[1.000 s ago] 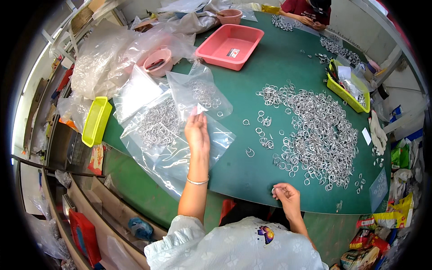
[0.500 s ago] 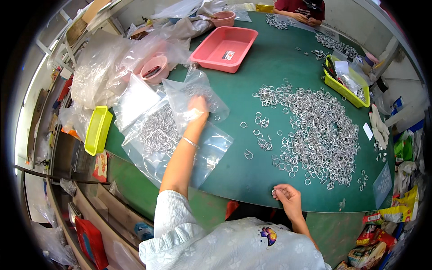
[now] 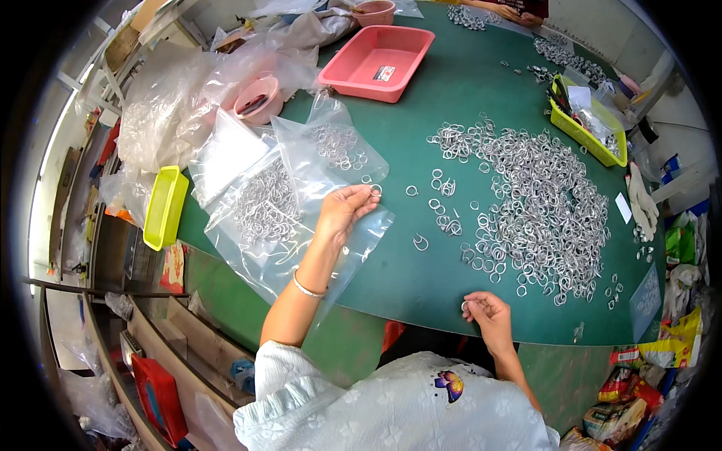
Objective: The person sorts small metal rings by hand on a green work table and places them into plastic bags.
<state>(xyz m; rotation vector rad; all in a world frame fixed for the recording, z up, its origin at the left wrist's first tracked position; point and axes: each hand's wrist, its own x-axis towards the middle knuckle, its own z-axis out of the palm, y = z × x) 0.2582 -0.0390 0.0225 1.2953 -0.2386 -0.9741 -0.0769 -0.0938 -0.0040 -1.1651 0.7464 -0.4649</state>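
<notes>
My left hand (image 3: 344,210) pinches a small silver metal ring (image 3: 376,192) between thumb and fingertips, above the edge of the clear plastic bags. Near the table's front edge, my right hand (image 3: 489,312) is closed with a metal ring (image 3: 465,306) at its fingertips. A clear bag (image 3: 304,161) beyond my left hand has a cluster of rings (image 3: 338,144) on or in it. To its left, a larger heap of rings (image 3: 267,203) lies in another clear bag. A wide pile of loose rings (image 3: 541,210) spreads over the table on the right, with several strays nearer the middle.
A pink tray (image 3: 380,64) stands at the back of the green table (image 3: 398,270). Yellow-green baskets are at the left edge (image 3: 165,207) and far right (image 3: 590,124). A white glove (image 3: 641,199) lies at the right edge. Another person's hands (image 3: 515,13) work at the far side.
My left hand has come back from the clear bag toward me and to the right, and now shows a ring at its fingertips. My right hand stays near the front edge, still pinching a ring.
</notes>
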